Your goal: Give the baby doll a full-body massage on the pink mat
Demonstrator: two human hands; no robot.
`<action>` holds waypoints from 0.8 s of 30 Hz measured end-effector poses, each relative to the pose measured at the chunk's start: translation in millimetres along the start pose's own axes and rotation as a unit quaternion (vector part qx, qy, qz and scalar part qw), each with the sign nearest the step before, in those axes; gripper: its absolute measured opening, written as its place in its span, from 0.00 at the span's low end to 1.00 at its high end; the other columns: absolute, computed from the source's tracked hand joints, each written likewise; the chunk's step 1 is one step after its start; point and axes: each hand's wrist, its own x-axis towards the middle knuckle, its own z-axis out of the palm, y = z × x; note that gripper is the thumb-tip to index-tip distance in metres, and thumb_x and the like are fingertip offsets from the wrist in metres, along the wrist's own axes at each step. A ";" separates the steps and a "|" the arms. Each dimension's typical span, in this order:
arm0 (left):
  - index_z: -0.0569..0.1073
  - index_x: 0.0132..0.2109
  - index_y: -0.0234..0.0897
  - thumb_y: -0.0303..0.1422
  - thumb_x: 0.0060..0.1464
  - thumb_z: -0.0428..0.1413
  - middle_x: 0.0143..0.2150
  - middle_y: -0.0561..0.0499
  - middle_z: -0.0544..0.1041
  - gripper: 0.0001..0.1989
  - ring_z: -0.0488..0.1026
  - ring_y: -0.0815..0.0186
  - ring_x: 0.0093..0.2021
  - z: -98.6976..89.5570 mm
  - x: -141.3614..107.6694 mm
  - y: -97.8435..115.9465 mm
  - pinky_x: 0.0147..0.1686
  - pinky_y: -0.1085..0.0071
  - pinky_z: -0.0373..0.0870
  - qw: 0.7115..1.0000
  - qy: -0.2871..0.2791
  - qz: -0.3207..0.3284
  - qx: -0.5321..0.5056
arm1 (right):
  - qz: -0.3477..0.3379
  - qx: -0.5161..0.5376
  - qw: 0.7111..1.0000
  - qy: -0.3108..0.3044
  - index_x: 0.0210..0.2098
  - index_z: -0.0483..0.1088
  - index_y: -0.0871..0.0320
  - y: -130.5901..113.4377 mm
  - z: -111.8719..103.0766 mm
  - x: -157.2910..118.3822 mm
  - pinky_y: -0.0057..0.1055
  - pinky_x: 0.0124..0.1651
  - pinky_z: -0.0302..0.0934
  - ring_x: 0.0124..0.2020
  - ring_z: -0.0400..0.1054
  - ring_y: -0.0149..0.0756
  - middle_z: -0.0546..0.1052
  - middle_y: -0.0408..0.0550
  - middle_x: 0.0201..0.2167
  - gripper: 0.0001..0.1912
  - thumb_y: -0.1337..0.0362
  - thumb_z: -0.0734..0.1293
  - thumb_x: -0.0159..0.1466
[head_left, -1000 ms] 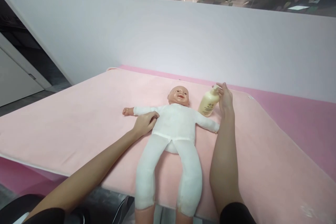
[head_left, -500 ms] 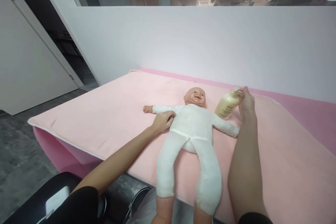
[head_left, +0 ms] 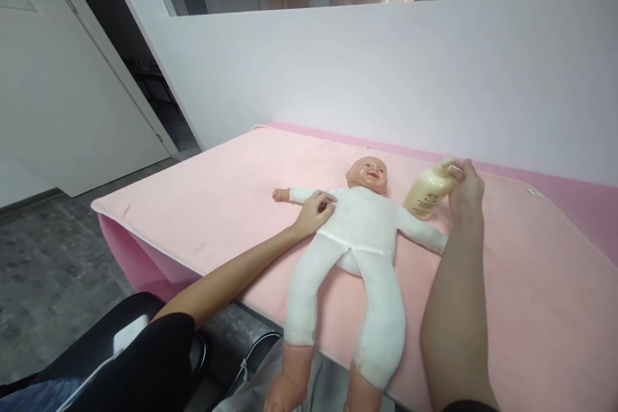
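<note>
The work surface is covered by a pale pink blanket, laid over a darker pink sheet that is seen hanging at the left corner and along the right. The far side is bounded by a white partition topped by glazing; a door is set at the upper left, above grey flooring. At frame left and lower right, broad stretches of blanket are extended beyond the doll, which is laid face up at the centre — its lower legs carried past the near edge. The left hand is placed against the doll's side below the arm, fingers loosely curled; whether cloth is pinched cannot be told. At right of centre, a yellow pump bottle is tilted, its top leaned rightward and gripped near the pump by the fingers of the right hand. The doll's outstretched arm is positioned between bottle and right forearm — access from the near side is obstructed there. A white object is located at lower left, beside a black sleeve.
</note>
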 end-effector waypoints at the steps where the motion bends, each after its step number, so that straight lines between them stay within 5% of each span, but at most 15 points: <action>1: 0.74 0.41 0.35 0.32 0.56 0.50 0.38 0.48 0.71 0.09 0.69 0.66 0.35 1.2 1.3 -1.1 0.37 0.69 0.69 1.000 0.001 -0.005 0.000 | 0.010 0.003 1.000 0.002 0.35 0.71 0.68 -0.3 -0.5 0.2 0.22 0.32 0.59 0.26 0.66 0.26 0.73 0.48 0.27 0.13 0.63 0.60 0.67; 8: 0.73 0.39 0.37 0.25 0.53 0.48 0.46 0.46 0.73 0.10 0.71 0.62 0.49 9.9 16.4 -10.4 0.48 0.66 0.70 1.000 0.019 -0.002 0.015 | 0.017 0.022 1.000 0.010 0.35 0.70 0.68 -0.5 -0.7 -2.1 0.23 0.34 0.60 0.27 0.67 0.28 0.73 0.49 0.28 0.11 0.65 0.60 0.65; 13: 0.72 0.38 0.37 0.24 0.52 0.47 0.46 0.47 0.74 0.11 0.71 0.62 0.49 12.9 20.3 -11.8 0.53 0.64 0.67 1.000 0.005 0.004 0.030 | 0.010 -0.050 0.998 0.027 0.36 0.71 0.66 -6.0 -1.5 -4.6 0.24 0.33 0.57 0.27 0.67 0.27 0.73 0.47 0.26 0.12 0.63 0.61 0.64; 20: 0.72 0.41 0.38 0.27 0.56 0.46 0.44 0.45 0.74 0.11 0.70 0.59 0.46 3.0 10.8 -6.7 0.46 0.62 0.67 0.992 -0.004 0.002 0.129 | -0.165 -0.093 0.974 0.121 0.29 0.71 0.59 -49.9 9.1 -11.5 0.31 0.39 0.62 0.29 0.71 0.29 0.75 0.43 0.26 0.06 0.64 0.63 0.57; 24: 0.73 0.40 0.35 0.30 0.56 0.49 0.44 0.38 0.74 0.09 0.68 0.50 0.48 -25.0 7.6 -21.0 0.50 0.52 0.60 0.965 0.007 0.017 0.261 | -0.219 -0.190 0.948 0.128 0.25 0.70 0.58 -45.9 -12.9 -24.5 0.35 0.42 0.65 0.28 0.69 0.33 0.72 0.43 0.22 0.06 0.67 0.62 0.53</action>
